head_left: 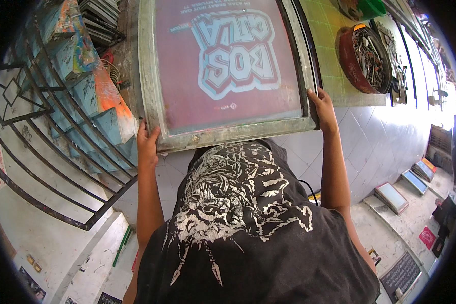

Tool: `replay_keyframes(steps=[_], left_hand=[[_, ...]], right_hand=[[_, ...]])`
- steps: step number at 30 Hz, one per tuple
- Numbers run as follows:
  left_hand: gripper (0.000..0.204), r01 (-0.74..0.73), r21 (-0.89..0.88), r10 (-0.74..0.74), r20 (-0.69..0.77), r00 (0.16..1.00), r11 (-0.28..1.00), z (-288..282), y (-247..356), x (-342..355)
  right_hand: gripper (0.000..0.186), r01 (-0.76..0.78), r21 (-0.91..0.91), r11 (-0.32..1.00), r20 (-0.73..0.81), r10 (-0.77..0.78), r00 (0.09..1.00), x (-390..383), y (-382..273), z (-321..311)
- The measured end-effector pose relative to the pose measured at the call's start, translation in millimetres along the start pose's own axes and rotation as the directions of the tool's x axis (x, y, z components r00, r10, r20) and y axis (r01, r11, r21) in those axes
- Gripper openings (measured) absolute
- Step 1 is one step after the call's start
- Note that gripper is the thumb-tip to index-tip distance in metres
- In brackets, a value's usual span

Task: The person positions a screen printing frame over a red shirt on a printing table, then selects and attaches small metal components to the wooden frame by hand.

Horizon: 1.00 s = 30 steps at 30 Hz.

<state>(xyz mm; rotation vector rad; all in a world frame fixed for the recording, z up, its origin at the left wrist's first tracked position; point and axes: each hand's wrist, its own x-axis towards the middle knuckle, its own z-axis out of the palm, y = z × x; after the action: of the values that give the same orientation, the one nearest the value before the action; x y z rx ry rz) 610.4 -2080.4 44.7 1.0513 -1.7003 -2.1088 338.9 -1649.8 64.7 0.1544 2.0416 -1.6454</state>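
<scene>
**A:** The left hand (pixel 148 144) grasps the near left corner of a wide printing frame (pixel 238 136), thumb on top; the right hand (pixel 326 110) grasps its right rail close to the near right corner. The frame spans the space before the wearer's waist, its far right side bordering, in this view, a yellow-green gridded surface (pixel 334 30).

**B:** How would it handle?

**A:** Likely stiff and moderately heavy, judging by its thick, worn rails, and awkward chiefly for its breadth. The mesh (pixel 182 111), bearing inverted pale-blue lettering (pixel 240 55), is probably the fragile part. Rails could slip if wet, though wetness cannot be judged.

**B:** The best hold?

**A:** The rails, one hand to a side, as pictured, fingers off the mesh.

**B:** What escapes the lens?

**A:** Most fingers, hidden at the frame's edges. The far rail, cut off above. Whether the frame rests on anything is unclear, as is whether it touches the dark shirt (pixel 299 248). Beyond, tools (pixel 367 58) heaped in a round red tin (pixel 353 72) blur together.
</scene>
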Motion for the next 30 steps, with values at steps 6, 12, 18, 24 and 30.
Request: replay_keyframes(steps=[6, 12, 18, 24, 30], left_hand=[[0.055, 0.040, -0.042, -0.039, 0.025, 0.999, 0.998, -0.4, 3.1, -0.1], [0.058, 0.027, -0.048, -0.026, 0.034, 0.999, 0.998, -2.2, 0.6, 3.1], [0.057, 0.044, -0.040, -0.043, 0.022, 0.999, 0.998, -0.2, 3.7, 1.9], [0.058, 0.044, -0.061, -0.043, 0.018, 0.999, 0.997, -1.9, 0.9, 3.0], [0.059, 0.045, -0.044, -0.045, 0.001, 0.999, 0.998, -0.2, 2.0, 2.6]], right_hand=[[0.033, 0.000, 0.009, 1.000, -0.006, 0.000, 1.000, -2.5, -2.1, 1.3], [0.032, -0.003, 0.004, 1.000, -0.031, 0.003, 1.000, -1.1, 2.0, 1.6], [0.032, -0.007, 0.000, 1.000, -0.021, 0.007, 1.000, -1.2, 1.6, 1.3], [0.033, 0.009, 0.031, 0.999, -0.014, -0.008, 1.000, -2.2, 0.4, 3.4], [0.035, -0.010, 0.001, 1.000, -0.013, 0.010, 1.000, -1.1, 0.9, 1.2]])
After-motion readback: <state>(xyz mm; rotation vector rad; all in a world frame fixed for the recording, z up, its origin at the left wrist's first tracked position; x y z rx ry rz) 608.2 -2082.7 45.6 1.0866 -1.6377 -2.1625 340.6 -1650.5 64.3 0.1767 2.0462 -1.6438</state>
